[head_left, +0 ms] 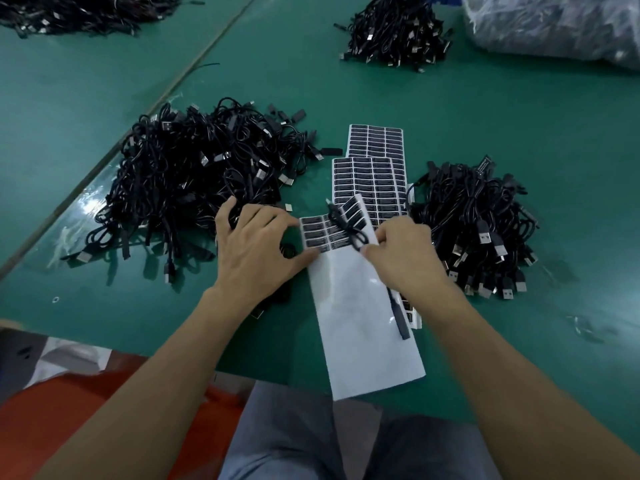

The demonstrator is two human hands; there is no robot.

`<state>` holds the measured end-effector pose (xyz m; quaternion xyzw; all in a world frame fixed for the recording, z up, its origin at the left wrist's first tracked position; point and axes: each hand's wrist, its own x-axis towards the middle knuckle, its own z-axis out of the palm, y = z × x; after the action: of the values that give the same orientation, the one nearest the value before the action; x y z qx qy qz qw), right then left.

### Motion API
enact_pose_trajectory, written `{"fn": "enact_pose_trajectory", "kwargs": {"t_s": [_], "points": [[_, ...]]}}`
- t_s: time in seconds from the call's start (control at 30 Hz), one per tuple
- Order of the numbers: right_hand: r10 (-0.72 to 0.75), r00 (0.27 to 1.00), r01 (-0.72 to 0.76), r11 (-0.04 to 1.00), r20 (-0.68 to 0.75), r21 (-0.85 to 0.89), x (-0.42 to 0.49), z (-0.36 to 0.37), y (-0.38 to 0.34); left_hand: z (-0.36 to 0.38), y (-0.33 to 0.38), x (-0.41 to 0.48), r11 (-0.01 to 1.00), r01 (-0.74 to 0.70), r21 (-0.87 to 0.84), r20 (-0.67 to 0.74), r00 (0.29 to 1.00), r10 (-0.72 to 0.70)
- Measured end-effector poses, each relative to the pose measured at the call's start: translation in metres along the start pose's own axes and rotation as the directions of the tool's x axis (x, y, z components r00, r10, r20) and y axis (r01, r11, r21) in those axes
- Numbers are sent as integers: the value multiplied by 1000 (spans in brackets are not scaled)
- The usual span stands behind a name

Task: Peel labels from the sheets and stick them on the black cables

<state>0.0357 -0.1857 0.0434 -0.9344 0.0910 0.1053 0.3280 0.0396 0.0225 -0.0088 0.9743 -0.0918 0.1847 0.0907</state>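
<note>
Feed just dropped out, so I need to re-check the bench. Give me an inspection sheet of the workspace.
Surface: green table mat, glare at its left edge.
Job's things: part-peeled label sheet nearest; fuller sheets beyond it.
Clutter: clear plastic bag, far right corner.
Fingers: left hand spread, thumb on the part-peeled sheet; right hand pinches one cable lying across it.
Cables: left pile, right pile, far pile, far-left pile, all black.
Surroundings: grey trousers and orange item at the near edge.

black cables [194, 174], green table [485, 109], black-and-white label sheets [369, 181]
</note>
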Motion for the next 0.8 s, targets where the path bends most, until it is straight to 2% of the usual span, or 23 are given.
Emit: {"fn": "enact_pose_trajectory", "kwargs": {"t_s": [0.07,0.17,0.3,0.43,0.53,0.6,0.67,0.8], "points": [[-17,997,12,998,-69,-69,-2,-3,4,0,-1,0,1000,1,-9,5,1000,-1],[-59,995,47,989,-84,-140,-11,-6,6,-2,-1,1,999,14,-42,12,1000,-14],[-67,997,60,976,-28,-211,-20,-7,8,-6,4,3,999,30,-16,30,999,-30],[7,996,17,959,87,-282,-20,-4,10,-8,15,4,998,-44,43,29,999,43],[33,991,9,950,127,-312,-18,-1,7,-9,23,4,994,-106,20,161,982,101],[27,992,14,946,121,-325,-17,-1,4,-8,24,2,990,-139,8,200,970,135],[-24,995,51,958,99,-281,-17,-2,3,-6,21,1,989,-149,-7,197,969,148],[-110,993,109,994,36,25,-14,-5,1,-7,15,1,985,-171,-36,177,969,175]]}}
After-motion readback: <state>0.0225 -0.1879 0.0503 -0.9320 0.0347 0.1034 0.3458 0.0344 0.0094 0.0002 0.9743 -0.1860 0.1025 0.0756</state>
